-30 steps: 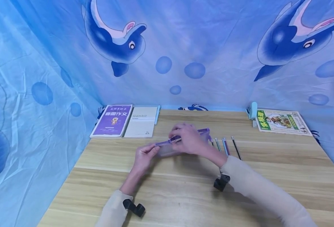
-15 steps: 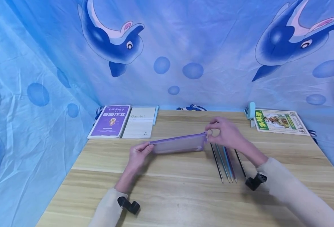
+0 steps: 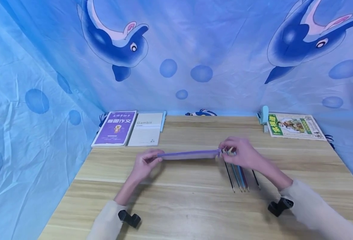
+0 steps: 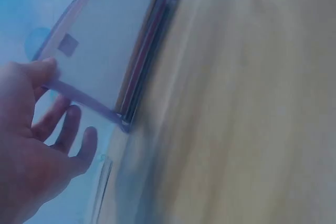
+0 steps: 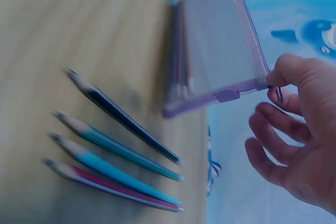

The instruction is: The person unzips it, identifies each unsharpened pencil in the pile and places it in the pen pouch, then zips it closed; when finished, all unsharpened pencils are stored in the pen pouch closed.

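A see-through pencil case [image 3: 188, 154] with a purple zipped edge is held stretched between both hands, just above the table. My left hand [image 3: 144, 164] pinches its left top corner between thumb and forefinger; the other fingers are bent loosely in the left wrist view. At the opposite end, my right hand [image 3: 243, 155] pinches the zip-end corner, where a small dark pull [image 5: 279, 95] pokes out below the fingers. Several pencils [image 4: 143, 59] lie inside along the bottom of the case. Loose pencils [image 5: 121, 174] lie side by side on the table under the right hand.
A purple book [image 3: 114, 128] and a white notebook [image 3: 144, 129] lie at the back left, a pale blue stick-like item [image 3: 163, 121] beside them. At the back right are a light blue stapler-like object [image 3: 264, 115] and a green-and-white booklet [image 3: 295, 126]. Blue curtains border the table.
My right hand has slid rightward along the zip to the case's right end, and the zipped edge now runs straight. The case has come down and levelled; the left hand keeps its corner.
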Available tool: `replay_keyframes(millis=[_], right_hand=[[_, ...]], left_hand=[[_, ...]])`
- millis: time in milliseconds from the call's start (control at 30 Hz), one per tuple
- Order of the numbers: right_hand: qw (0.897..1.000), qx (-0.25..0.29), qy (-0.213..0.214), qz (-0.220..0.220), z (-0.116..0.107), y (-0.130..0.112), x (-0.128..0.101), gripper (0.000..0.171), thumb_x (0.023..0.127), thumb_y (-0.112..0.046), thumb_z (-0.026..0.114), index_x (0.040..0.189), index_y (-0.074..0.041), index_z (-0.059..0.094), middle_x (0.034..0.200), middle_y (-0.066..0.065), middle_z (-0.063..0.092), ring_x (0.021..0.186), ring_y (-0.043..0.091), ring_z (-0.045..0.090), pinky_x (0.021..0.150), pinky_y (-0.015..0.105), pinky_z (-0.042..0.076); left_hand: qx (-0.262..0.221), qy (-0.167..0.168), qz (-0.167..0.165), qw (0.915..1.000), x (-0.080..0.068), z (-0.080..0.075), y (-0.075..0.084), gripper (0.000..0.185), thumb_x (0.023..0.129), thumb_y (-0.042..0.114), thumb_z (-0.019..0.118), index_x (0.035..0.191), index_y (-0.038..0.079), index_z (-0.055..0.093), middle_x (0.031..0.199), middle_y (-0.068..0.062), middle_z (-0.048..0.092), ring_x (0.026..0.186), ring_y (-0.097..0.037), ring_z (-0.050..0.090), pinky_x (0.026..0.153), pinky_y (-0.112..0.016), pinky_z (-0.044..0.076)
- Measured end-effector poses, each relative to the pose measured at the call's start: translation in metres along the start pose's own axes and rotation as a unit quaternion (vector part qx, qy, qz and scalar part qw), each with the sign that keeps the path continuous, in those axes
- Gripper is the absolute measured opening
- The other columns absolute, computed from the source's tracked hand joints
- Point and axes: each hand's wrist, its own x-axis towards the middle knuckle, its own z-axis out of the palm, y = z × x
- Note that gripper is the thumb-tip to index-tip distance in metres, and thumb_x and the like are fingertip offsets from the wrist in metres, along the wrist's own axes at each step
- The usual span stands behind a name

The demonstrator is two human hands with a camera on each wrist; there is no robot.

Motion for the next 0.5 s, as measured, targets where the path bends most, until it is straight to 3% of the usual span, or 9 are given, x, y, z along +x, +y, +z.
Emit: replay_keyframes(millis=[100,233,367,500], right_hand=[[1.0,0.005,-0.019,-0.001,0.011,-0.007,-0.018,0.026,0.076,0.0,0.078,0.1,-0.007,0.073,0.094,0.001,0.068,0.078,0.018,0.064,0.062,0.028,0.057],[0.998,-0.041,-0.043,-0.006,0.029,-0.014,-0.038,0.028,0.077,-0.01,0.082,0.104,-0.011,0.073,0.101,-0.001,0.067,0.077,0.015,0.062,0.062,0.025,0.054],[0.995,-0.088,-0.048,-0.025,0.045,-0.015,-0.049,0.026,0.076,-0.017,0.083,0.1,-0.013,0.074,0.103,-0.003,0.066,0.088,0.015,0.063,0.071,0.03,0.056],[0.994,-0.093,-0.054,-0.029,0.054,-0.013,-0.055,0.025,0.075,-0.018,0.084,0.098,-0.014,0.074,0.101,-0.005,0.064,0.092,0.016,0.062,0.075,0.033,0.057]], left_hand=[[0.085,-0.042,0.049,0.9943,-0.012,-0.004,0.001,0.032,0.078,-0.009,0.076,0.109,-0.002,0.074,0.114,-0.017,0.069,0.103,-0.031,0.065,0.089,-0.033,0.055],[0.198,-0.081,0.101,0.9716,-0.026,-0.007,0.001,0.04,0.07,-0.008,0.082,0.109,0.001,0.074,0.117,-0.015,0.067,0.107,-0.034,0.062,0.092,-0.048,0.053],[0.253,-0.104,0.112,0.9554,-0.037,-0.006,-0.001,0.046,0.069,-0.003,0.085,0.113,0.0,0.073,0.123,-0.018,0.063,0.112,-0.036,0.057,0.096,-0.054,0.049],[0.276,-0.116,0.109,0.9479,-0.046,-0.005,-0.002,0.048,0.069,0.004,0.088,0.115,0.001,0.072,0.124,-0.016,0.062,0.113,-0.034,0.056,0.096,-0.052,0.05]])
